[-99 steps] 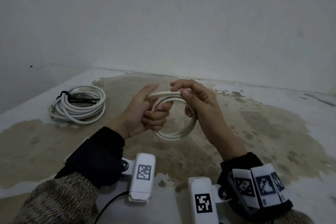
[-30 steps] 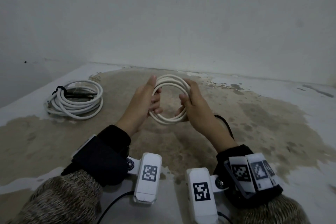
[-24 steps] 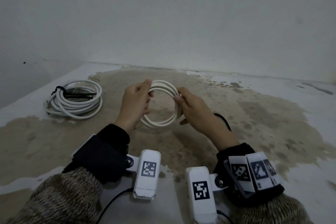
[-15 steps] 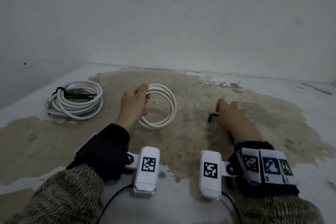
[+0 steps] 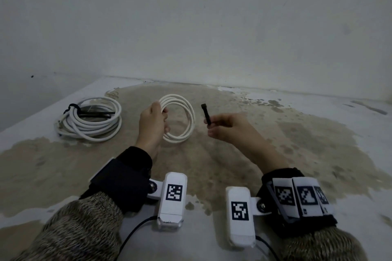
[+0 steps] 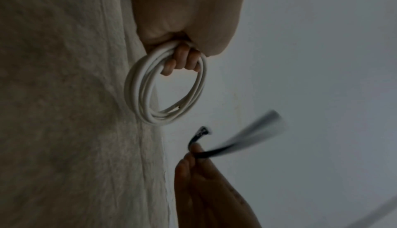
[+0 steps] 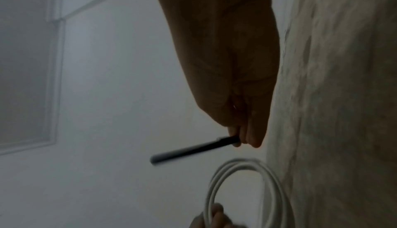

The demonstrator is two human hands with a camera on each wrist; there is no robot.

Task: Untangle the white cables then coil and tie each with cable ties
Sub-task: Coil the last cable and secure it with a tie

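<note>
My left hand (image 5: 153, 119) grips a small coil of white cable (image 5: 186, 121) by its left side and holds it upright above the floor. The left wrist view shows my fingers (image 6: 182, 61) curled through the small coil (image 6: 148, 94). To the coil's right, my right hand (image 5: 222, 126) pinches a black cable tie (image 5: 206, 115) with its head pointing up. In the right wrist view the black cable tie (image 7: 193, 150) sticks out of my fingertips (image 7: 247, 138), near the small coil (image 7: 242, 192). A bigger white coil (image 5: 89, 122), bound with a black tie (image 5: 71, 108), lies at the left.
More black cable ties (image 5: 95, 114) lie on top of the bigger coil. The floor (image 5: 275, 154) is stained and worn, and a pale wall (image 5: 212, 27) rises close behind. The floor's left edge (image 5: 42, 112) runs just past the bigger coil.
My right hand let go of the small coil, reached down to the floor on the right and came up pinching a black cable tie. My left hand alone now holds the coil.
</note>
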